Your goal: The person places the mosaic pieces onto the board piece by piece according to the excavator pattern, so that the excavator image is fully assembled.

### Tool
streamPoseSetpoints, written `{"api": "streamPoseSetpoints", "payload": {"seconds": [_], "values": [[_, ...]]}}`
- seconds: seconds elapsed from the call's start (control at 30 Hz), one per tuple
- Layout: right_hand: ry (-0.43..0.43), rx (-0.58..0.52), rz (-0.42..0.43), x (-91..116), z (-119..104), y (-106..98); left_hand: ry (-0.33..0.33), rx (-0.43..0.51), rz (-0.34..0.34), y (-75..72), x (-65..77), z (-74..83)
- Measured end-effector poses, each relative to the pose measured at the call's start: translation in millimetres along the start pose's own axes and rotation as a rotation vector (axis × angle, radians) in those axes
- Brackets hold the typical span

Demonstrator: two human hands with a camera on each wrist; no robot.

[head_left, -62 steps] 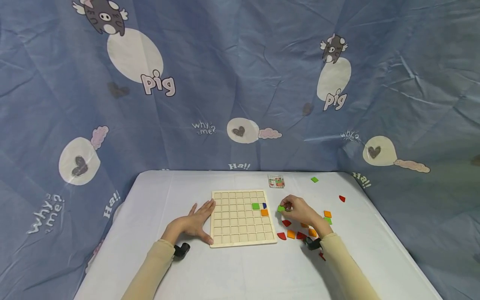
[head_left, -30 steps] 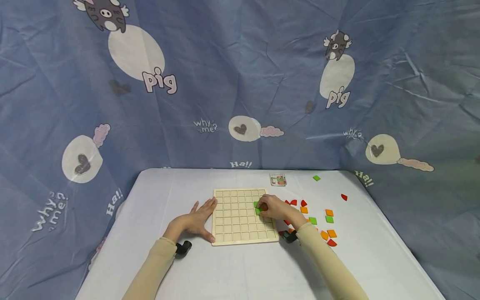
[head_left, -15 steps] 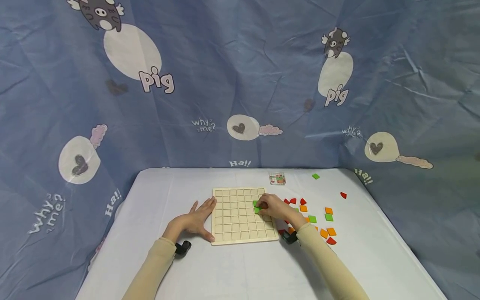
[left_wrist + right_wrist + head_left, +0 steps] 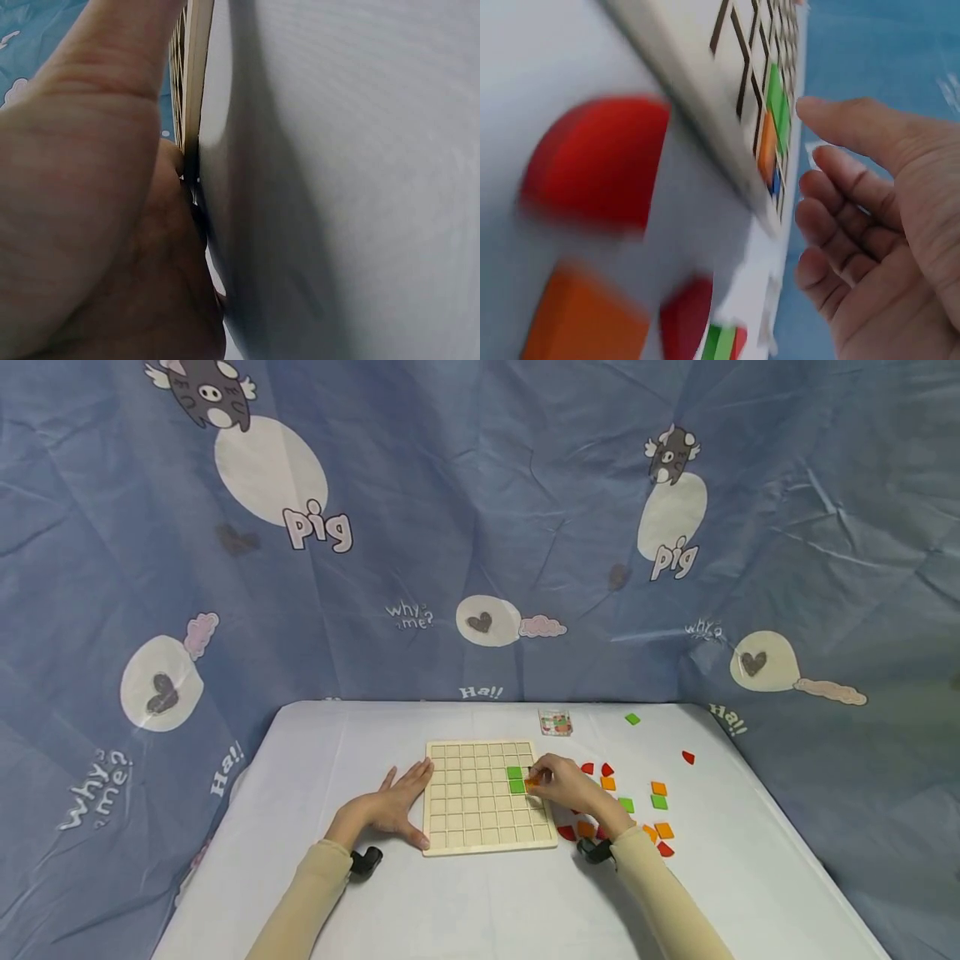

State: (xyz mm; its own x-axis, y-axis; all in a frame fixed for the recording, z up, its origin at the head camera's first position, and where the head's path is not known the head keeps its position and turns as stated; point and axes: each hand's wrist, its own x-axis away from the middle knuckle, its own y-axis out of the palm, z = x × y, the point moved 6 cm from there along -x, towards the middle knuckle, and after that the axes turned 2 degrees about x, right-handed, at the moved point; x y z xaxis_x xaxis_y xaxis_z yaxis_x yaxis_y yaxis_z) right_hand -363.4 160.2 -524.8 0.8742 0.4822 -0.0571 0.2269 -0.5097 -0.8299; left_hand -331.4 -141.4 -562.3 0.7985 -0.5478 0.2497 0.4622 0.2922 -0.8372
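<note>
A pale wooden grid board [image 4: 465, 818] lies on the white table. Flat, with fingers spread, my left hand [image 4: 386, 808] rests against its left edge; in the left wrist view, thumb and palm sit beside the board's side. Two green square tiles [image 4: 517, 787] fill neighbouring cells near the right side, one in front of the other. Beside them sit an orange tile [image 4: 766, 150] and a blue piece [image 4: 776, 182], both partly hidden in the head view by my right hand [image 4: 562, 781]. Loosely bent and holding nothing, its fingers hover close over these tiles in the right wrist view.
Right of the board lie scattered red rounded wedges [image 4: 666, 850], orange squares [image 4: 658, 788] and green squares [image 4: 659, 802]. A printed card [image 4: 556, 722] lies behind the board's right corner. Farther back are a lone green tile [image 4: 632, 719] and a red piece [image 4: 687, 757].
My right hand has brought a green tile from right of the board into a cell in front of the other green one, let go, and drawn back slightly rightward. The left hand stays put.
</note>
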Motion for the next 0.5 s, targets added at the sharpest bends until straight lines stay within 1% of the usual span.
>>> {"api": "streamPoseSetpoints", "payload": {"seconds": [0.1,0.23,0.37,0.5], "values": [[0.108,-0.043,0.044,17.7,16.0,-11.4,0.000,0.005,0.000,0.3,1.0,1.6],[0.268,-0.035,0.114,44.8,42.4,-31.3,0.001,-0.002,0.002,0.0,1.7,2.5],[0.406,-0.022,0.181,77.3,72.8,-52.4,0.009,-0.005,0.004,-1.0,2.3,2.9],[0.511,0.011,0.243,109.7,101.1,-70.7,0.012,0.003,0.005,-0.9,2.5,2.9]]}}
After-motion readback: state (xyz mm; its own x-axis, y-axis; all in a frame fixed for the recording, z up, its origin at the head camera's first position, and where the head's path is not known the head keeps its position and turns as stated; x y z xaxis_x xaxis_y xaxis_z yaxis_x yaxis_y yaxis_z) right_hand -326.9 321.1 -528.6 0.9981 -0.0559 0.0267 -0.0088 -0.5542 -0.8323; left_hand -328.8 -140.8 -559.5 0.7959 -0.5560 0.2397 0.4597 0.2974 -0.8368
